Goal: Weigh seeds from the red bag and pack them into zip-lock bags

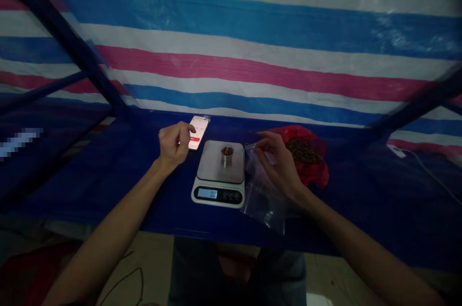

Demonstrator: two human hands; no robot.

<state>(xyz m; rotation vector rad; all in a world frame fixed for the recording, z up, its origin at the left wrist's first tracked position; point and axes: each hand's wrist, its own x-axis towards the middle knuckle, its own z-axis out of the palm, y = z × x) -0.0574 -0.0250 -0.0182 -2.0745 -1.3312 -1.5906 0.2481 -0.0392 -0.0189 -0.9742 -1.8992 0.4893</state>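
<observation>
My left hand point(176, 141) is curled into a loose fist, its index finger reaching over the lit screen of a phone point(198, 140); whether it touches the glass I cannot tell. Right of the phone is a white kitchen scale point(216, 171) whose display reads 0.0. On its metal plate stands a small metal cup point(227, 154) with brownish contents. My right hand point(274, 157) hovers beside the scale above clear plastic zip bags point(269, 207), fingers apart and nothing visible between them. Just beyond it is a red plastic bag point(319, 173), opened around a heap of dark brown pieces point(303, 150).
A blue surface point(155, 212) carries everything. Behind it hangs a striped plastic sheet point(252, 65), with dark frame poles point(77, 48) at both sides. A few small crumbs point(250, 132) lie behind the right hand. A white cable point(429, 169) runs at far right.
</observation>
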